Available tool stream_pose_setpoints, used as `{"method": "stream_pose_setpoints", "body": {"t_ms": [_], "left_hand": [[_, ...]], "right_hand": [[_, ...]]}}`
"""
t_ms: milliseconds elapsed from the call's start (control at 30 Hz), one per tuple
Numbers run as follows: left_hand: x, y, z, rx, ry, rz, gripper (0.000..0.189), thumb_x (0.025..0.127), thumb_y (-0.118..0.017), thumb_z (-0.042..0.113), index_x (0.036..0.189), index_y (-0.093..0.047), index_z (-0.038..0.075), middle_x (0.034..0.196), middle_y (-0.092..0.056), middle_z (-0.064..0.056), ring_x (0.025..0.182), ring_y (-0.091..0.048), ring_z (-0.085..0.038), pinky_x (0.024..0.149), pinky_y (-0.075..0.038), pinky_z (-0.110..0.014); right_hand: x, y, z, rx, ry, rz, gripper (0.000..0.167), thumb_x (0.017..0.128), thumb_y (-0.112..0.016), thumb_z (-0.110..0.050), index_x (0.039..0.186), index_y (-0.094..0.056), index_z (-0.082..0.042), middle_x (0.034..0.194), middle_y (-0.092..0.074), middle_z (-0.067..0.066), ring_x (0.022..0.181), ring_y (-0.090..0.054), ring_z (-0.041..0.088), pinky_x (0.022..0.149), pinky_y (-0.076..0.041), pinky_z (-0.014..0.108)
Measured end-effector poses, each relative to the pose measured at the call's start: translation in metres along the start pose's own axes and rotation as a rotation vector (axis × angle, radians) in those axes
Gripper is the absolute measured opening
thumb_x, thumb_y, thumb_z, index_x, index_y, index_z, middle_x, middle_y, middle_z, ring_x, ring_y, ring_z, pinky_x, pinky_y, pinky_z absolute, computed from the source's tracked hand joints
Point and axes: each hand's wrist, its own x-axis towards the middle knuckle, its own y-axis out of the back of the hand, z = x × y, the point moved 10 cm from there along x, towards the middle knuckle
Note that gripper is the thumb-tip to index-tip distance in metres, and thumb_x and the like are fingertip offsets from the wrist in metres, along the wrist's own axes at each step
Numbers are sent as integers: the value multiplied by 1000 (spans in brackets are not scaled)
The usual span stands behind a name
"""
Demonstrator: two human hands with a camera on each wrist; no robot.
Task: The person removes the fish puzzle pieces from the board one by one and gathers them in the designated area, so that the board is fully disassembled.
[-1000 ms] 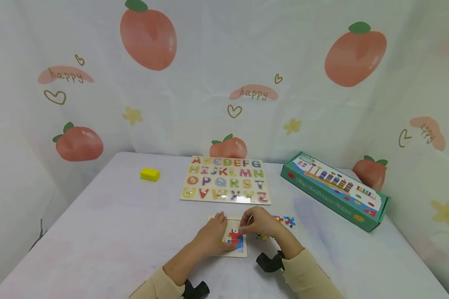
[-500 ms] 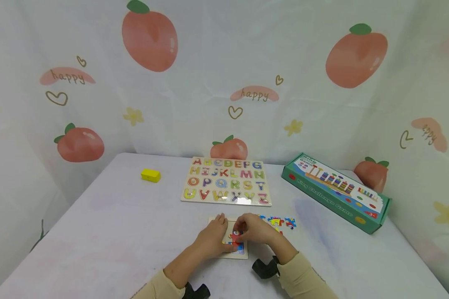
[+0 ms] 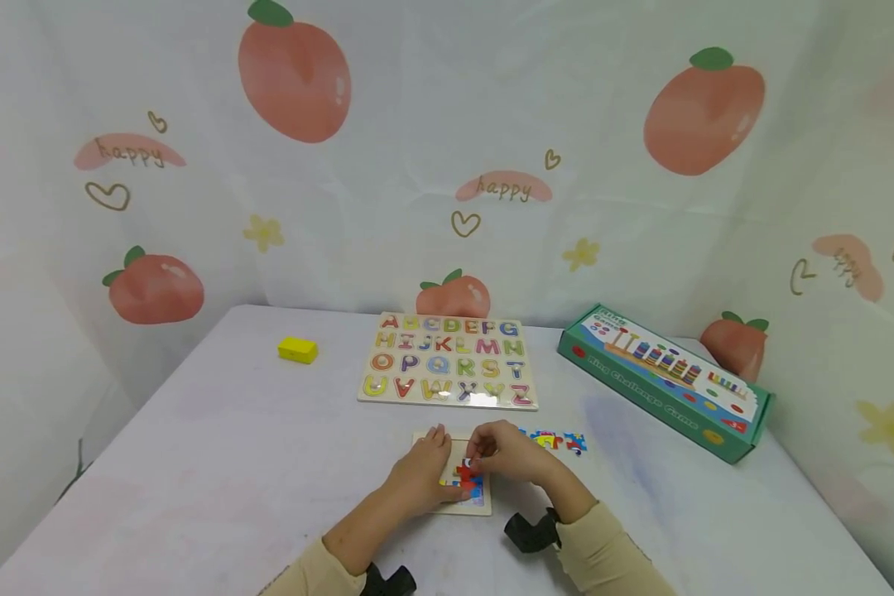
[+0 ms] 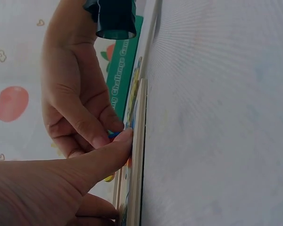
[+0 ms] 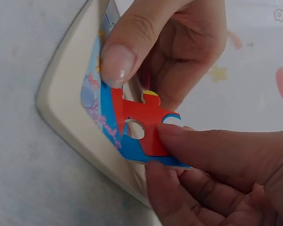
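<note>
My left hand [image 3: 417,472] rests on a small jigsaw puzzle board [image 3: 465,511], fingers stretched across it and thumb pressing on fitted pieces near its lower edge. Over the board's right side, my right hand [image 3: 512,453] pinches a red and blue jigsaw piece [image 5: 153,129] between thumb and fingers. In the right wrist view that piece is tilted and overlaps the fitted pieces [image 5: 90,92], close by the left thumb [image 5: 120,63]. The left hand hides much of the board's left part.
Several loose jigsaw pieces [image 3: 570,441] lie right of the board, partly behind the right hand. A wooden alphabet board [image 3: 447,362] lies behind it. At the back right is a green Ring Challenge Game box [image 3: 663,381]. A yellow block [image 3: 298,349] sits back left.
My right hand has moved a little left, further over the board, with the jigsaw piece in its fingers. The left hand has stayed in place on the board.
</note>
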Motion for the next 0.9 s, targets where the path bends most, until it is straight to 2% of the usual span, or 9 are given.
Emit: {"method": "stream_pose_setpoints", "body": {"t_ms": [267, 567, 900], "left_hand": [[2, -5, -1, 30, 0, -16, 84, 77, -73, 42, 135, -41, -9, 147, -34, -21, 139, -30, -33, 111, -31, -46], [-1, -7, 1, 70, -4, -29, 85, 77, -72, 45, 136, -41, -8, 148, -34, -21, 139, -29, -32, 112, -29, -44], [0, -7, 0, 92, 4, -31, 85, 77, -72, 44, 137, -39, -7, 149, -32, -21, 140, -28, -32, 113, -29, -44]], "right_hand": [[-2, 14, 13, 168, -28, 63, 17, 84, -69, -12, 92, -65, 2, 82, -65, 3, 69, -57, 11, 67, -56, 25], [-18, 29, 20, 123, -31, 65, 19, 83, -70, -15, 92, -65, 1, 82, -65, 3, 71, -56, 12, 69, -52, 22], [-43, 54, 36, 108, -62, 117, 23, 82, -71, -19, 92, -64, 1, 82, -63, 3, 74, -56, 14, 70, -53, 23]]}}
